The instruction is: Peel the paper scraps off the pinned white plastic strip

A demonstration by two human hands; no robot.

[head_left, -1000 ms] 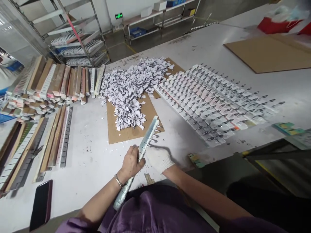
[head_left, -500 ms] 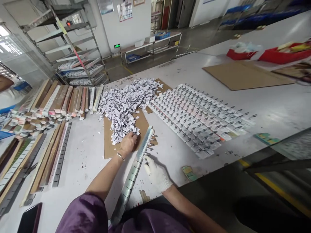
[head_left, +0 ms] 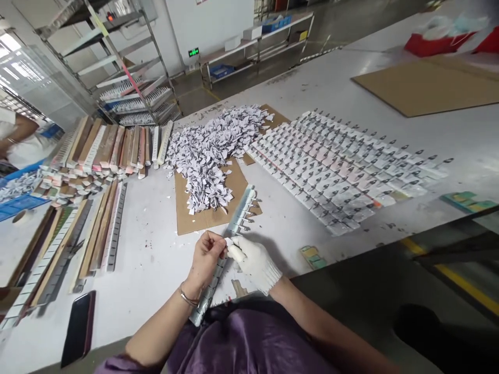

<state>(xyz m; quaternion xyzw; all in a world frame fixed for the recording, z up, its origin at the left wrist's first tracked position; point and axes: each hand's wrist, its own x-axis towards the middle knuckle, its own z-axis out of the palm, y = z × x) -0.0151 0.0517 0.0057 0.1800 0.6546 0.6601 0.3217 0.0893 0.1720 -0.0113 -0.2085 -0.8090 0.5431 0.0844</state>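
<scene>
Slotted strip (head_left: 239,214), in the head view, lies slantwise on the counter (head_left: 142,291), its lower end against the person's purple clothing (head_left: 241,343) and its upper end over the edge of a cardboard sheet (head_left: 186,222). Small clip-like pieces stick out from the right edge of its upper part. Both hands meet over its middle, so it runs beneath and between them, emerging above and below. The bare left hand (head_left: 205,259), with a bracelet (head_left: 189,297) at its wrist, has a narrow grip: thumb and forefinger pinch a small white chip (head_left: 228,241). The gloved right hand (head_left: 255,262) brings its bent fingers right beside that chip; whether its grip holds anything, I cannot tell. Beyond the strip, a heap of white chips (head_left: 218,145) covers much of the cardboard. To the right, similar strips (head_left: 335,171) bearing dark-tipped clips lie side by side. Stacked bars (head_left: 105,145) and a smartphone (head_left: 78,330) are on the left.
</scene>
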